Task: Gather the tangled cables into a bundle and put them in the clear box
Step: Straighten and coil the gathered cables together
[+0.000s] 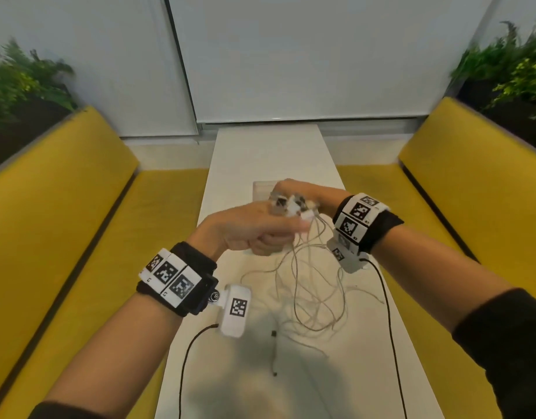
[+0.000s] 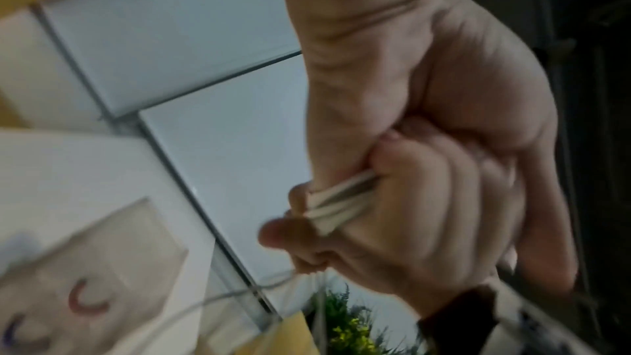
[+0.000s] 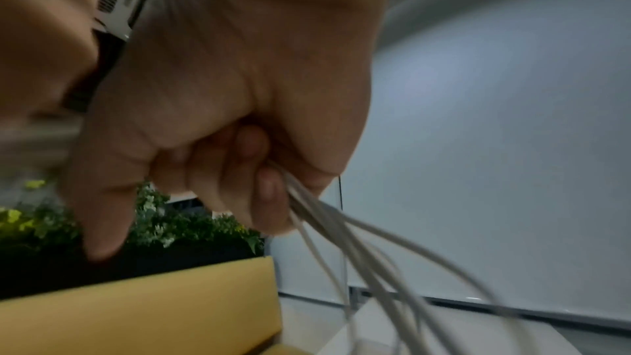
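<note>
From the head view, the left hand [image 1: 254, 229] and right hand [image 1: 294, 196] met above the white table [image 1: 260, 152], both clenched around the cables [image 1: 309, 285], whose loops hung toward 6 o'clock onto the tabletop. The clear box [image 1: 260, 189] stood just beyond the hands at 12 o'clock. In the left wrist view, curled fingers [image 2: 427, 199] pinched pale strands. In the right wrist view, the fist gripped cables trailing toward 5 o'clock.

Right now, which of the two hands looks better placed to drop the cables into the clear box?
Probably the right hand: it grips the cables' plug ends directly over the clear box. The left hand grips lower, nearer the person.
</note>
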The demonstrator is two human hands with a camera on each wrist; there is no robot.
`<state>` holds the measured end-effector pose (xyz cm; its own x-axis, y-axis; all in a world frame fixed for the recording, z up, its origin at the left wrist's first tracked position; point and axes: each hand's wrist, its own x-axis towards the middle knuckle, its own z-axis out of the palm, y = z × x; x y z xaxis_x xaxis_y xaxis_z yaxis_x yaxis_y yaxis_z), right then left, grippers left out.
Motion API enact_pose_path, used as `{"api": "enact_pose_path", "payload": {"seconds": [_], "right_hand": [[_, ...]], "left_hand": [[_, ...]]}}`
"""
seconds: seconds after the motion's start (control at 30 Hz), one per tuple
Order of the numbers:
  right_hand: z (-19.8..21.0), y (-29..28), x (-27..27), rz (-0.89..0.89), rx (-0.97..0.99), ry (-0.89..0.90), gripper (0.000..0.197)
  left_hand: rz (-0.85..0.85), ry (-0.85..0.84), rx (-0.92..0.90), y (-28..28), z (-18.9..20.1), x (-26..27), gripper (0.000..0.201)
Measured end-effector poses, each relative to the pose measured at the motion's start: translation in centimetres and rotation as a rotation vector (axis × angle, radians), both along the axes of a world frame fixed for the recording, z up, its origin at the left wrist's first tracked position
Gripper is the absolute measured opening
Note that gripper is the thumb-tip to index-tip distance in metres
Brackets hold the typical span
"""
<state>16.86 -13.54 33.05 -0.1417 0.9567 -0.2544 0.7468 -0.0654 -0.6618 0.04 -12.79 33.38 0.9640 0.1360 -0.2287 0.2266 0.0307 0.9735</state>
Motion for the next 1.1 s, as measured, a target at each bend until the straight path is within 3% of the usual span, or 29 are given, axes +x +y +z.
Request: {"api": "enact_pose_path", "payload": {"seconds": [0.13,0.2,0.3,0.37,0.5,0.7,0.87,0.97,1.1], "right_hand": [[1.4,0.2,-0.7,0.255,0.035,-0.179,0.008],[1.2,0.4,0.2,0.271,0.021,-0.117,0.006],[1.0,0.2,1.3,0.182,-0.010,0.088,0.014],[1.2,0.1,1.9,0.140,-0.063,0.259,0.021],[1.2,0.1,2.7,0.100,-0.132,0.445,0.022],[1.9,0.2,3.0,0.071,-0.196,0.438,0.029],[1.4,-0.2,2.9,0.098,-0.101,0.233,0.022],[1.2,-0.1,3.0,0.079,-0.067,0.253,0.020],[0.7,-0.1,4.3,0.044,-0.069,0.282,0.021]], "left_hand": [[0.089,0.395,0.721,0.0,-1.5,1.0,0.018],[0.209,0.427,0.866,0.0,-2.3,1.2,0.016],[0.480,0.315,0.885,0.2,-3.1,0.8,0.018],[0.605,0.234,0.889,0.4,-3.6,0.5,0.031],[0.679,0.175,0.938,0.9,-3.8,0.1,0.050],[0.506,0.067,0.959,1.6,-6.5,-0.5,0.033],[0.563,0.047,1.005,1.7,-6.7,-0.4,0.030],[0.599,0.002,1.017,1.7,-6.9,-0.4,0.027],[0.572,-0.160,0.994,2.1,-7.1,-1.2,0.039]]}}
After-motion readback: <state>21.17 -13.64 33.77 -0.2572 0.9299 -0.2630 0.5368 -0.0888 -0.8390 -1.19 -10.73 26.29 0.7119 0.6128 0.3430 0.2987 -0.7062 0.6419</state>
